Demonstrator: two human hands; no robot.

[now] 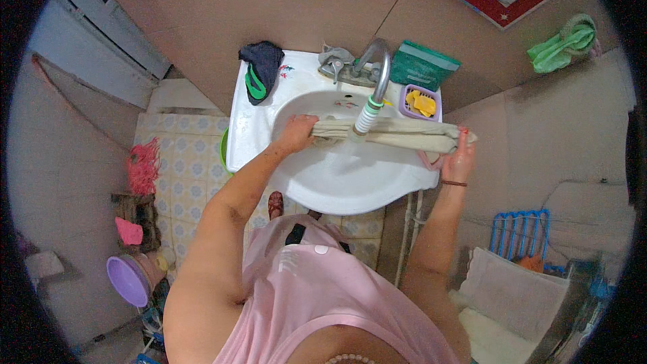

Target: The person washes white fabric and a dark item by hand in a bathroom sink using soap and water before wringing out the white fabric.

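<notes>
A pale cream cloth (pixel 411 136) is stretched across the white washbasin (pixel 323 192), folded lengthwise into a long band. My left hand (pixel 296 133) is closed round its left end over the bowl. At the basin's right edge my right hand (pixel 459 156) grips the other end, and a short tail of cloth sticks out past the fingers. The curved metal faucet (pixel 384 74), with a white and green nozzle, hangs over the middle of the cloth. Below the nozzle is a blurred pale streak; I cannot tell for certain whether water runs.
A dark cloth with a green strip (pixel 263 71) lies on the basin's left corner. On the right stand a purple soap dish (pixel 421 102) with yellow pieces and a green pouch (pixel 423 66). Purple basin (pixel 128 282) and pink mop strands (pixel 143 167) are at left; a blue rack (pixel 519 234) is at right.
</notes>
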